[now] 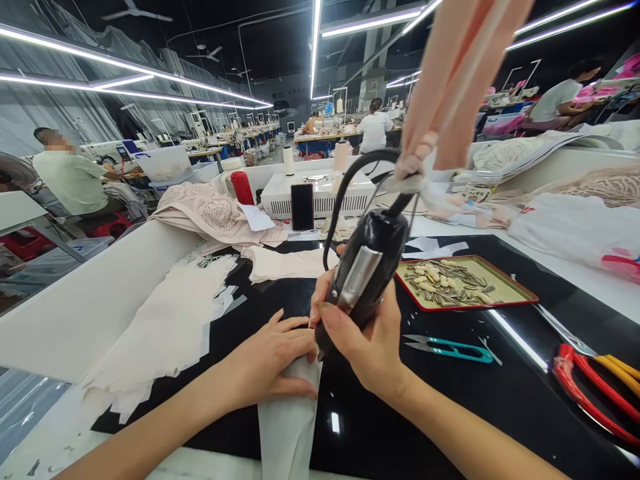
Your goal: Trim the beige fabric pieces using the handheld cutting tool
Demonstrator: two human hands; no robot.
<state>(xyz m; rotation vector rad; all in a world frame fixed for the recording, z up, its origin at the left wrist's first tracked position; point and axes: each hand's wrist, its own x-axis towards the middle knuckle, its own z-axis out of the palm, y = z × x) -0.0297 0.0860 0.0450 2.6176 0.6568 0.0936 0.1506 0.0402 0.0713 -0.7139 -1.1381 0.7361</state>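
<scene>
My right hand (pixel 367 340) is wrapped round a black corded power tool (pixel 367 263) with a silver metal plate on its side. The tool tilts, its lower end near the fabric and its exact kind hidden by my fingers. Pink cloth strips (pixel 445 87) are tied where the cord leaves its top. My left hand (pixel 273 357) lies flat, fingers stretched, on a pale fabric strip (pixel 290 427) that runs down over the mat's front edge. Its fingertips are close to the tool's lower end, where contact cannot be made out.
Teal thread snips (pixel 450 349) and red-handled scissors (pixel 590 387) lie on the black mat (pixel 440 413) to the right. Behind them is a tray (pixel 525 293) of seeds. Cut pale fabric (pixel 155 327) and lace pieces (pixel 210 207) are piled left. A phone (pixel 302 207) stands upright behind.
</scene>
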